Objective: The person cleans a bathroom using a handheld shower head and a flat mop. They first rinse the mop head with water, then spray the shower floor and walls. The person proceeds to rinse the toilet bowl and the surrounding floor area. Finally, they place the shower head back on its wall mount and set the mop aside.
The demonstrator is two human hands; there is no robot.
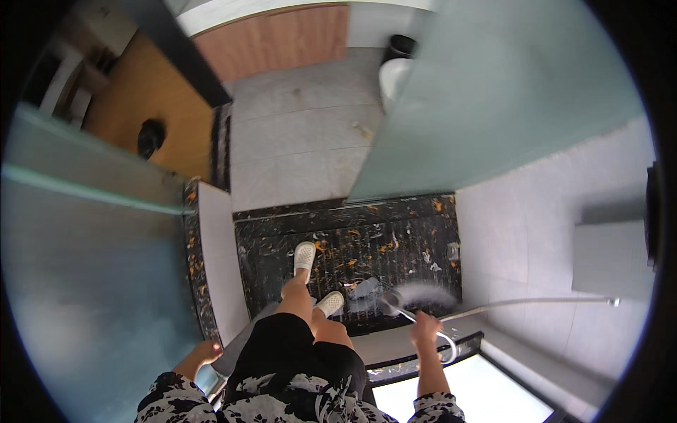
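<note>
My right hand [424, 327] is closed around the handle of a shower head [392, 302], low and right of centre. Water sprays from the head over the dark, orange-flecked stone shower floor [359, 248]. A pale hose [450, 351] loops behind the hand, and a long, thin hose or bar [534, 303] runs from there to the right. My left hand [207, 351] is at the lower left, beside the stone-topped low wall; whether it grips anything cannot be told. Cream clogs [304, 256] are on my feet on the wet stone.
Frosted glass panels stand at the left [100, 264] and upper right [492, 95]. A stone curb [338, 205] borders grey tiles [296, 132]. Beyond are a white toilet [394, 79], a black bin [400, 46] and a wood-fronted cabinet [280, 39]. A bright window [460, 394] lies lower right.
</note>
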